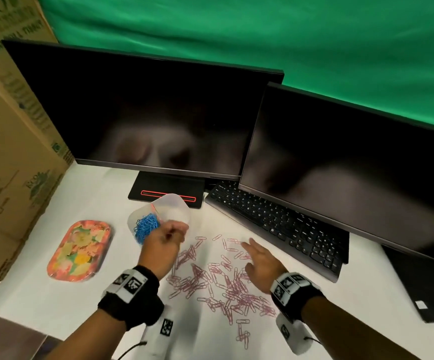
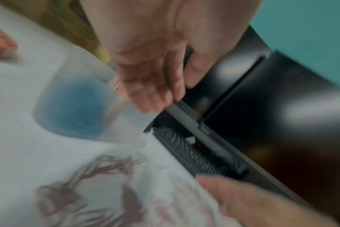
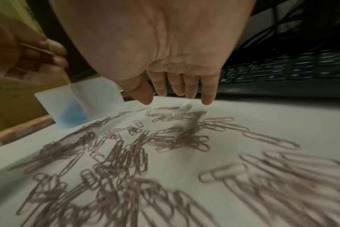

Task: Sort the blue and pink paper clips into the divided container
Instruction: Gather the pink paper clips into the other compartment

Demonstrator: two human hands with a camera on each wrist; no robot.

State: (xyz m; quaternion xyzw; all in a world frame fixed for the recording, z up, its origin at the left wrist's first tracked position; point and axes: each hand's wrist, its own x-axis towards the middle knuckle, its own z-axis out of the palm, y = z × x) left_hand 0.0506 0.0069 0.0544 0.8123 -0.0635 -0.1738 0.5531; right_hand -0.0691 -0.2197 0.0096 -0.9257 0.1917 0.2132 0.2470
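Observation:
A translucent divided container (image 1: 174,197) stands on the white table in front of the monitor stand. Its left compartment holds a heap of blue paper clips (image 1: 144,226). My left hand (image 1: 170,235) hovers over the container's near edge with its fingers curled; the right wrist view shows a thin pink clip pinched in the left hand (image 3: 29,56). Many pink paper clips (image 1: 210,281) lie scattered on the table between my arms. Just above their far right edge, my right hand (image 1: 252,255) is spread flat, its fingers (image 3: 208,95) straight and holding nothing.
Two dark monitors (image 1: 145,113) stand at the back, and a black keyboard (image 1: 283,224) lies just beyond my right hand. A floral tray (image 1: 81,250) sits left of the container. Cardboard boxes (image 1: 8,152) wall off the left side. A black laptop (image 1: 423,281) lies at the right edge.

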